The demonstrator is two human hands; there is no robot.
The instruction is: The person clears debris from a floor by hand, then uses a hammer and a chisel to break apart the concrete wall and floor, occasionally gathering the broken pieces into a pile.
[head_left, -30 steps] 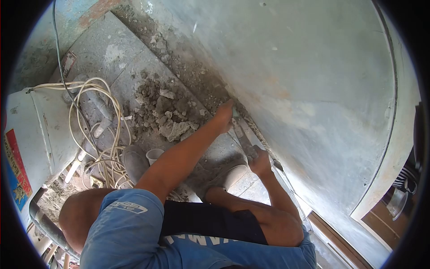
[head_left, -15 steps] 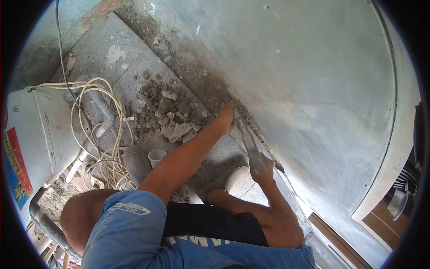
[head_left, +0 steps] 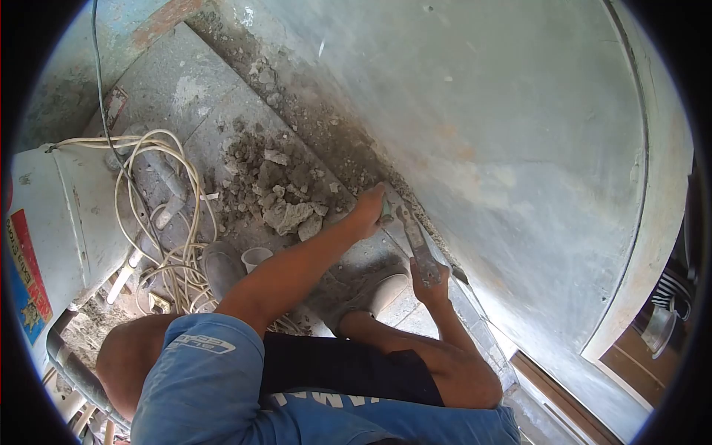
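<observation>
My left hand (head_left: 367, 211) is closed around a short tool with a green grip (head_left: 386, 213), close to the base of the wall. Most of that tool is hidden by my fingers. My right hand (head_left: 431, 282) grips the near end of a long, dusty grey metal tool (head_left: 412, 237). Its far end lies right beside my left hand and the green grip, along the gap where floor meets wall. What kind of tool it is, I cannot tell. Broken rubble (head_left: 285, 189) is heaped on the floor just beyond my left forearm.
A grey-green wall (head_left: 519, 148) rises on the right. Coiled cream cable (head_left: 194, 178) lies on the left by a white container (head_left: 52, 193) with a coloured label. A white cup (head_left: 256, 256) stands by my left shoe (head_left: 221, 268). Metal kitchenware (head_left: 660, 330) shows at far right.
My left hand has shifted slightly down and left. The long tool's far end has moved nearer to me, and its surface shows more sharply.
</observation>
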